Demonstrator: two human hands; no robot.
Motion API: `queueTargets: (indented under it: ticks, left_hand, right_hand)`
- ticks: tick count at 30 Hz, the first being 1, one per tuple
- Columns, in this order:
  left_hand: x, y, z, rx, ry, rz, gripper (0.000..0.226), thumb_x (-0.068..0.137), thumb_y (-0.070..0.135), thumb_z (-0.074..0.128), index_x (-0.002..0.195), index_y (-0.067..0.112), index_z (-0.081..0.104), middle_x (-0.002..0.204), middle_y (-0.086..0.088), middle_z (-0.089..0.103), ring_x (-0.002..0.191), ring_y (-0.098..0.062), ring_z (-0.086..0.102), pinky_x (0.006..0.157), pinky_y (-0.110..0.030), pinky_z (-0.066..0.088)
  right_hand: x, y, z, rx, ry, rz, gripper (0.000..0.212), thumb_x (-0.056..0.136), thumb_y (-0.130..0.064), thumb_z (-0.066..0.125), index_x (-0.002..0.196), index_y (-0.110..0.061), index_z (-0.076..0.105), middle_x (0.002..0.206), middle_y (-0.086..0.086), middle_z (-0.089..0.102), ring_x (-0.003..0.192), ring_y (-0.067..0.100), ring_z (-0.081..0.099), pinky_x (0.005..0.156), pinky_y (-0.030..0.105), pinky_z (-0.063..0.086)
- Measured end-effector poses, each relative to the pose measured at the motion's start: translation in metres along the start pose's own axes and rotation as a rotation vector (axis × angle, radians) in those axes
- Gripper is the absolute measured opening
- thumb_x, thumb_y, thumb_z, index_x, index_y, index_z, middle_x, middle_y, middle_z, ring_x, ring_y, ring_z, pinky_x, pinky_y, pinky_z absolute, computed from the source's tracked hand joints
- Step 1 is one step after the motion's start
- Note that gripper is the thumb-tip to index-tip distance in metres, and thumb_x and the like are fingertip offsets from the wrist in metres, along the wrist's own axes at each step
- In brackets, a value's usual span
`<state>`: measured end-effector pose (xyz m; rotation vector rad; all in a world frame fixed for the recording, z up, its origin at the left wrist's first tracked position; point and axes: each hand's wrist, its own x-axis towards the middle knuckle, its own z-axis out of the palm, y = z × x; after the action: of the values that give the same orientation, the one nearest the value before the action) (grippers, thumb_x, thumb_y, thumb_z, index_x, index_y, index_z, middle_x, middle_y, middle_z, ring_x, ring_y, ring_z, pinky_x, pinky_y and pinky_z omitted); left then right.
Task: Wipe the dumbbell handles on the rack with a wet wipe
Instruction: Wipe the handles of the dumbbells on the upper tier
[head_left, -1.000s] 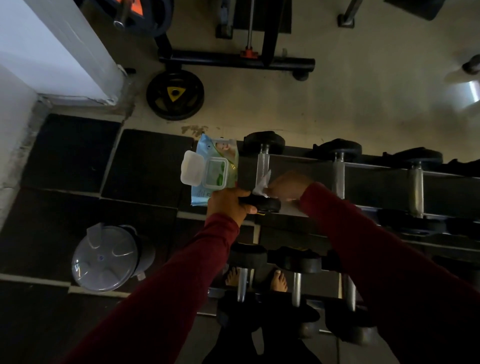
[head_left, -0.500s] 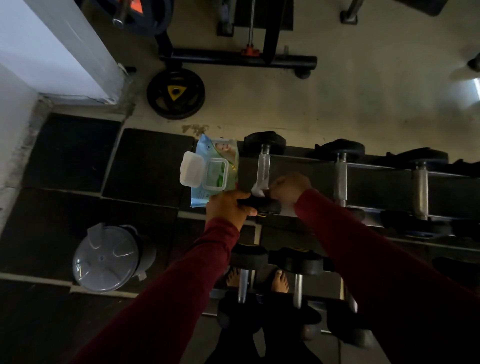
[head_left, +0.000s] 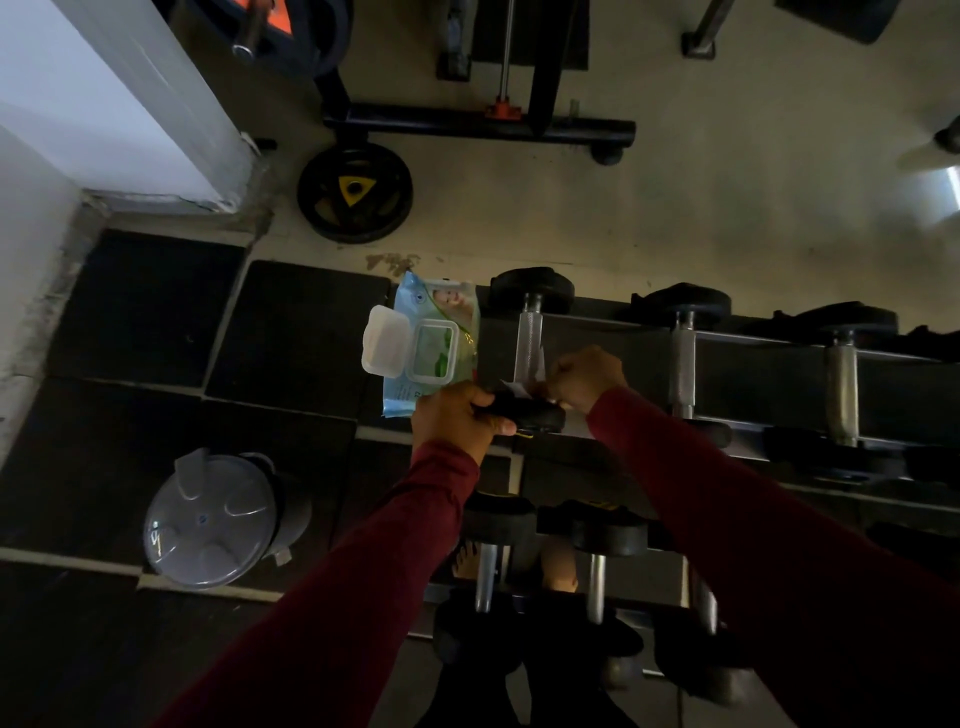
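Meanwhile, little about the rack (head_left: 769, 358) itself differs from a second ago: its top tier holds the same row of dumbbells, and the leftmost one (head_left: 529, 343) lies where it lay, its far head at the rack's back edge and its knurled handle running toward the person. What has changed is at the near end of that handle. A second ago the wipe (head_left: 519, 387) stood up as a clear white flap beside the bar; now only a small white corner shows, the rest tucked under the right hand (head_left: 587, 376), which has slid down to the end of the bar by the near head. I judge this to mean a stroke along the first handle has reached its near end, while the other handles to the right look not yet touched.

Both arms, in dark red sleeves, reach forward and converge on this one dumbbell. The left hand (head_left: 457, 418) is curled tightly around the near black head, apparently steadying it. The right hand is closed into a fist over the wipe, pressed against the bar, knuckles up. The pack (head_left: 434, 340) of wipes sits just left of the dumbbell, lid flipped open.
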<state>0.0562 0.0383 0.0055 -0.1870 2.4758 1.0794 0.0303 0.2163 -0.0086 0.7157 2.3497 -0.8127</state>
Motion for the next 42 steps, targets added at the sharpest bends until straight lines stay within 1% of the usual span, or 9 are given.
queueTargets:
  ticks: [6,11,16,22,26,30,35,37,42]
  left_hand:
    - [0.001,0.000,0.000,0.004,0.001,-0.001,0.044,0.056,0.030,0.092,0.096,0.023,0.073,0.100,0.007,0.072,0.100,-0.013,0.063,0.097,-0.033,0.049]
    - [0.001,-0.001,-0.001,0.025,-0.023,0.008,0.042,0.063,0.027,0.089,0.101,0.022,0.071,0.106,0.007,0.070,0.103,-0.009,0.060,0.094,-0.022,0.041]
    - [0.002,-0.002,0.002,-0.032,-0.039,-0.025,0.036,0.063,0.024,0.089,0.093,0.027,0.069,0.100,0.011,0.068,0.099,-0.008,0.062,0.095,-0.028,0.047]
    - [0.008,-0.008,0.004,-0.035,-0.028,-0.022,0.042,0.059,0.026,0.091,0.097,0.026,0.072,0.104,0.010,0.070,0.101,-0.008,0.062,0.094,-0.025,0.046]
    - [0.007,-0.008,0.003,-0.023,-0.020,0.008,0.043,0.060,0.025,0.091,0.098,0.023,0.072,0.106,0.010,0.070,0.101,-0.006,0.062,0.098,-0.028,0.048]
    - [0.007,-0.008,0.002,-0.012,-0.035,0.014,0.042,0.061,0.025,0.090,0.099,0.023,0.072,0.105,0.010,0.070,0.100,-0.006,0.062,0.097,-0.026,0.047]
    - [0.007,-0.008,0.003,-0.031,-0.021,-0.005,0.042,0.060,0.025,0.091,0.097,0.023,0.071,0.102,0.009,0.070,0.096,-0.007,0.062,0.092,-0.025,0.049]
    - [0.007,-0.007,0.003,-0.038,-0.031,-0.012,0.041,0.060,0.024,0.090,0.097,0.024,0.070,0.101,0.009,0.070,0.096,-0.007,0.062,0.093,-0.027,0.050]
    - [0.005,-0.006,0.002,-0.035,-0.036,-0.015,0.040,0.062,0.024,0.090,0.097,0.024,0.070,0.102,0.010,0.068,0.096,-0.006,0.060,0.092,-0.024,0.048]
  right_hand:
    - [-0.004,-0.025,0.014,-0.012,0.151,0.068,0.053,0.061,-0.050,0.089,0.085,-0.013,0.059,0.079,0.002,0.060,0.072,0.015,0.061,0.049,0.024,0.042]
    - [-0.008,-0.018,0.006,-0.015,0.146,0.020,0.036,0.073,-0.038,0.084,0.083,-0.012,0.062,0.082,-0.001,0.063,0.070,0.008,0.058,0.053,0.020,0.044]
    - [-0.022,-0.007,0.023,0.109,0.365,-0.143,0.008,0.088,-0.029,0.072,0.083,-0.021,0.070,0.084,-0.010,0.067,0.071,-0.001,0.061,0.068,0.016,0.052]
    - [0.006,-0.037,0.009,0.242,0.559,-0.187,0.016,0.094,-0.021,0.064,0.106,-0.015,0.073,0.092,0.002,0.073,0.075,0.006,0.064,0.083,0.026,0.057]
    - [0.014,-0.036,0.011,0.424,0.543,-0.071,0.018,0.094,-0.015,0.064,0.109,-0.011,0.073,0.099,0.005,0.072,0.084,0.009,0.065,0.085,0.019,0.051]
    - [0.022,-0.026,0.007,0.649,0.379,0.157,0.025,0.096,-0.033,0.061,0.102,-0.011,0.071,0.084,-0.003,0.064,0.077,0.008,0.056,0.080,0.026,0.050]
    - [0.016,-0.026,0.014,0.514,0.475,-0.040,0.021,0.095,-0.012,0.062,0.115,-0.009,0.069,0.114,0.006,0.068,0.095,0.009,0.064,0.086,0.016,0.050]
    - [0.014,-0.026,0.015,0.483,0.483,-0.067,0.022,0.096,-0.010,0.060,0.116,-0.009,0.068,0.113,0.006,0.068,0.101,0.013,0.065,0.092,0.021,0.048]
    - [0.021,-0.027,0.006,0.570,0.433,0.105,0.011,0.098,-0.015,0.057,0.095,-0.011,0.068,0.103,0.005,0.070,0.082,0.010,0.061,0.083,0.025,0.051]
